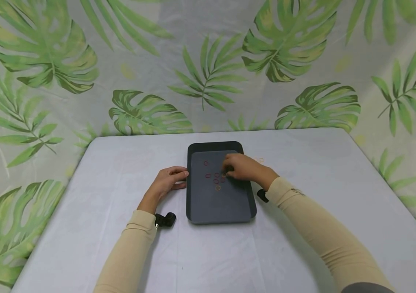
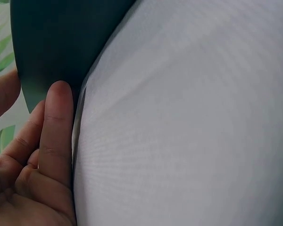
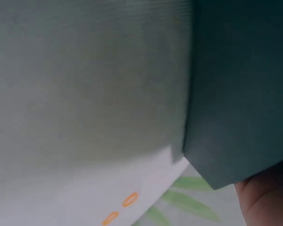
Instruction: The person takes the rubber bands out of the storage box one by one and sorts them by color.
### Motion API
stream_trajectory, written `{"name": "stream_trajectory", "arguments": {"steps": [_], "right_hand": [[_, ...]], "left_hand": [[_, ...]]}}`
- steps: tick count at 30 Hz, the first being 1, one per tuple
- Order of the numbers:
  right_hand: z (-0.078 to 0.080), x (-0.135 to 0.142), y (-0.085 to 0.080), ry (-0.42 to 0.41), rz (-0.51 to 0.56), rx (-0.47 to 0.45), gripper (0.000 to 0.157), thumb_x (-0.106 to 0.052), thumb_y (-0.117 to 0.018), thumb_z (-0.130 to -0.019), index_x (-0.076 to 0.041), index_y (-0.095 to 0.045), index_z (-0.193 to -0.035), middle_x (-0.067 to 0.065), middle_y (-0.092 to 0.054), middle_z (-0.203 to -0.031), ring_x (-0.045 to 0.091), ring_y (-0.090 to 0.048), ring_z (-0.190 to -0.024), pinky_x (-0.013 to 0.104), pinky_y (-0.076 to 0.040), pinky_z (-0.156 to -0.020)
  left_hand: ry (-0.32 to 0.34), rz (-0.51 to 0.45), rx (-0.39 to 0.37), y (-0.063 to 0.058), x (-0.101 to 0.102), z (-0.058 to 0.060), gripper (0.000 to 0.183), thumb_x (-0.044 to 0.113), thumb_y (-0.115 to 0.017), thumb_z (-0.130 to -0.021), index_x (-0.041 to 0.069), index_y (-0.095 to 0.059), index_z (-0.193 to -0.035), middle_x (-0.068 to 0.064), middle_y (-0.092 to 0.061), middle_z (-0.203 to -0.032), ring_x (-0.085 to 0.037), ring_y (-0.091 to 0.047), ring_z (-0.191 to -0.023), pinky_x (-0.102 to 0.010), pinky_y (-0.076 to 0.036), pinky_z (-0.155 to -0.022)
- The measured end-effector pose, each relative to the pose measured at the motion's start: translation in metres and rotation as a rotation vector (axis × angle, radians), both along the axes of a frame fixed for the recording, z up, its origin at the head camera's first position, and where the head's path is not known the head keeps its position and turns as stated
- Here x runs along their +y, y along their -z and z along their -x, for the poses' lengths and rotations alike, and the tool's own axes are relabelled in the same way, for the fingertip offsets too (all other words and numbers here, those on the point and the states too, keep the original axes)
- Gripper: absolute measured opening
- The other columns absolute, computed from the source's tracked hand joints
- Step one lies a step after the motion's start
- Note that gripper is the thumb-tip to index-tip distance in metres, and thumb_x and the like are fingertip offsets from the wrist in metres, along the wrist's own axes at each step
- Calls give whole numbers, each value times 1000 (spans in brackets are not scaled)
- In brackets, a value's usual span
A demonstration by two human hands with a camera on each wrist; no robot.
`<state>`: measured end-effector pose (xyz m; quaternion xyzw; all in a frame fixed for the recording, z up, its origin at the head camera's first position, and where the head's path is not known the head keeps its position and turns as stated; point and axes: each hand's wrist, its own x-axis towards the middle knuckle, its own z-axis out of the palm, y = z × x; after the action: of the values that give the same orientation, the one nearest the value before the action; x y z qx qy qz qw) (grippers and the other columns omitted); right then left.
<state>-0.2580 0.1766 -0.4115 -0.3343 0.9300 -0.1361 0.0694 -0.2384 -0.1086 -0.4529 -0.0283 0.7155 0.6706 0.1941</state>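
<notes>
A dark grey rectangular tray point(image 1: 220, 209) lies on the white-covered table, with several small thin rings point(image 1: 217, 188), red and orange, that look like rubber bands on its floor. Over the tray's right half, my right hand point(image 1: 243, 167) points its bent fingers down beside an orange ring point(image 1: 224, 175). Whether the fingertips pinch one is hidden. At the tray's left wall, my left hand point(image 1: 169, 180) touches the side with extended fingers. In the left wrist view, those fingers point(image 2: 56, 127) lie along the tray's outer wall point(image 2: 56, 42).
Outside the tray, beyond its right wall, two orange rings point(image 3: 130, 199) lie on the white cloth point(image 3: 85, 117). A leaf-patterned curtain point(image 1: 208, 81) hangs behind and beside the table. Small black wrist cameras point(image 1: 165, 220) are worn on both wrists.
</notes>
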Motion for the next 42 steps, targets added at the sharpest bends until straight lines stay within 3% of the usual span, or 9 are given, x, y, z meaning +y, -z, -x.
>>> {"name": "stream_trajectory", "arguments": {"steps": [12, 38, 42], "right_hand": [[-1, 0, 8, 11, -26, 80, 11, -17, -71, -92, -13, -76, -101, 6, -66, -103, 20, -64, -92, 40, -58, -83], [-2, 0, 12, 64, -18, 77, 4, -22, -74, -90, -18, -73, -89, 1, -62, -95, 15, -58, -81, 35, -55, -72], [0, 0, 11, 62, 27, 60, 5, -21, -74, -90, -16, -74, -89, 1, -62, -94, 15, -57, -80, 34, -54, -72]], "left_hand": [[-7, 6, -4, 0, 0, 1, 42, 14, -66, -95, -4, -58, -133, -7, -63, -117, -5, -65, -91, -26, -63, -85], [-5, 17, -8, 0, 1, 0, 41, 15, -66, -96, -2, -59, -133, -11, -61, -124, -6, -66, -93, -26, -63, -85], [-6, 17, -4, 0, 1, 0, 40, 15, -66, -96, -2, -59, -132, -11, -61, -123, -6, -66, -91, -27, -63, -85]]}}
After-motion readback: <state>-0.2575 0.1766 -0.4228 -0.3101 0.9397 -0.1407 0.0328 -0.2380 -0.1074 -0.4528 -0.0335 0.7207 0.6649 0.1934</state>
